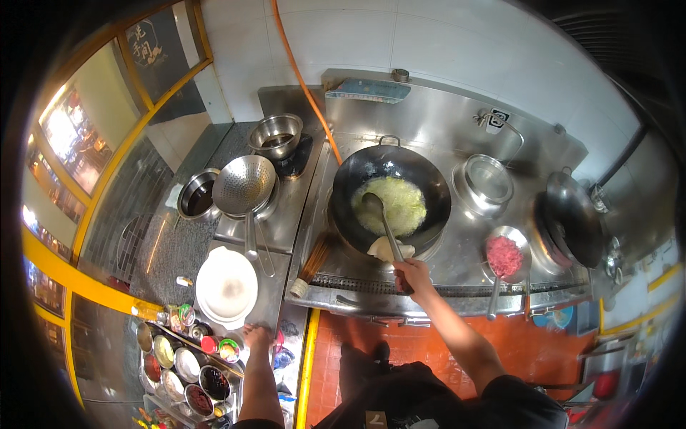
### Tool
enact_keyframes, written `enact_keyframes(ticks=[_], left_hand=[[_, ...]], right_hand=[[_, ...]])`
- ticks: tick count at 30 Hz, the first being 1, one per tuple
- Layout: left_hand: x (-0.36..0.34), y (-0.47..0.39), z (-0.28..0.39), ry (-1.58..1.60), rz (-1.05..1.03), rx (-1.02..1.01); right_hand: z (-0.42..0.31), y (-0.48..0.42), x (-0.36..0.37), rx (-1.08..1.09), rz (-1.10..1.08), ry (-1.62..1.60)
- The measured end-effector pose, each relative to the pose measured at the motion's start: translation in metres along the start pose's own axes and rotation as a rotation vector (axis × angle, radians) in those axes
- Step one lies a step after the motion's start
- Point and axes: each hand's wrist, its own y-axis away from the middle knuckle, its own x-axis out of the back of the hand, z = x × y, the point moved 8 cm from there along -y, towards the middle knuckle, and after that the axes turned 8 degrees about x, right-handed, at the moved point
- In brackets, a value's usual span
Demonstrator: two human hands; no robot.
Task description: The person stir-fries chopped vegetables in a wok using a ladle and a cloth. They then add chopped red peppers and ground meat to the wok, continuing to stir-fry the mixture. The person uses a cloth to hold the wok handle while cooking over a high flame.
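My right hand (412, 276) grips the long handle of a metal ladle (374, 204). The ladle's bowl dips into pale green food in bubbling liquid (402, 206), inside a large black wok (353, 169) on the steel range. A folded off-white cloth (383, 250) lies over the wok's near rim, beneath the ladle handle. On the left, my left hand (258, 337) is at the steel counter by the near end of a white oval dish (208, 284). Its fingers are partly hidden, and whether they touch the dish is unclear.
A perforated strainer (244, 185) rests over a pot, beside metal bowls of dark liquid (199, 199). A bamboo brush (312, 265) lies left of the wok. At right are a scoop of raw minced meat (504, 256), a lidded pot (489, 179) and a second wok (573, 220). Seasoning bowls (187, 364) stand lower left.
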Motion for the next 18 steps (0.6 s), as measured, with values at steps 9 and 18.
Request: enact_keyframes(ticks=[9,18], left_hand=[[-0.010,-0.013,-0.005,0.029,0.005,0.006],[0.006,0.003,-0.001,0.009,0.059,0.001]], right_hand=[[-0.005,0.018,-0.008,0.036,-0.051,0.106],[-0.012,0.026,-0.001,0.075,-0.088,0.228]])
